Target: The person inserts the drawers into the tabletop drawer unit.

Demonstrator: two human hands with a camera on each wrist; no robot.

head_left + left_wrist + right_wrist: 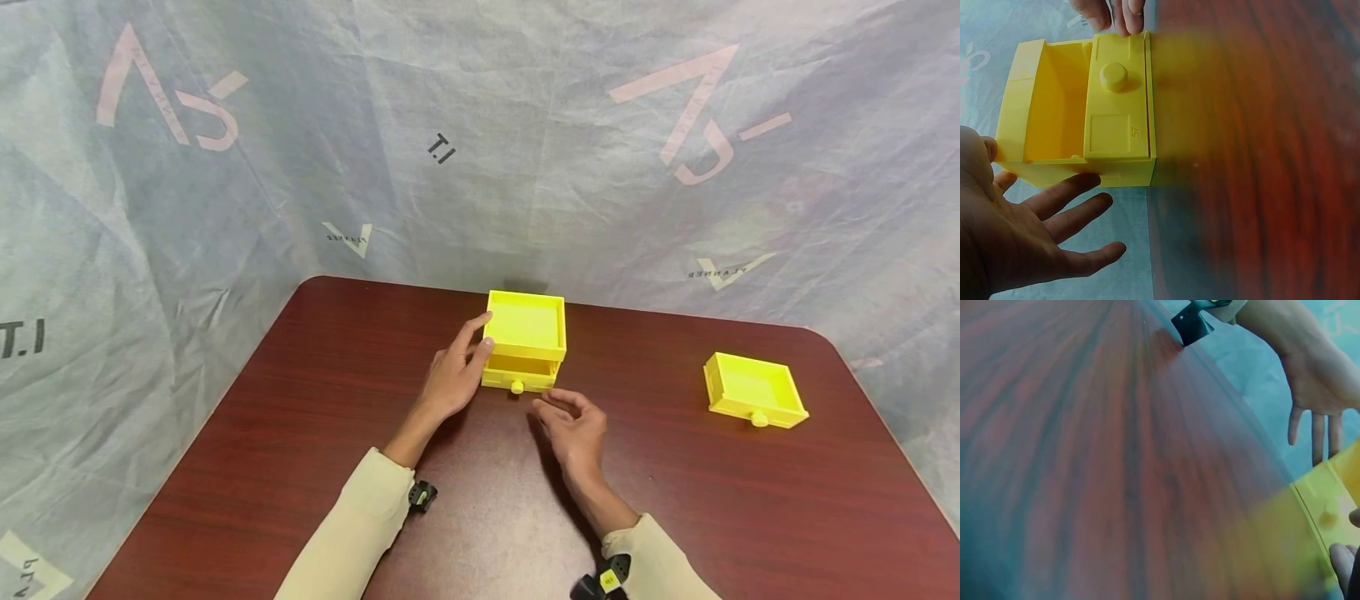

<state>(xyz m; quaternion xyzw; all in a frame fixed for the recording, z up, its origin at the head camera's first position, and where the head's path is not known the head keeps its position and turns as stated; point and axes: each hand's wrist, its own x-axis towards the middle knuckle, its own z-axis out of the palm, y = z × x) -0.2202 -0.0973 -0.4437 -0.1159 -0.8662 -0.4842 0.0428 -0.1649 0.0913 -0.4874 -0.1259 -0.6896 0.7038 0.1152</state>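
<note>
A small yellow chest (pixel 527 323) stands on the table near its back edge. Its lower drawer (pixel 534 384) with a round knob sits in the bottom slot, and the slot above it is an open gap. My left hand (pixel 452 375) touches the chest's left side, index finger and thumb at the upper edge, the other fingers spread in the left wrist view. Close to the right end of the drawer front is my right hand (pixel 577 429), its fingers loosely bent and holding nothing. In the left wrist view those fingertips (pixel 1132 22) reach the drawer front's edge.
A second yellow drawer (pixel 753 387), with a knob on its front, lies apart on the right of the dark red wooden table (pixel 315 417). Grey printed cloth (pixel 517 183) hangs behind the table and at both sides.
</note>
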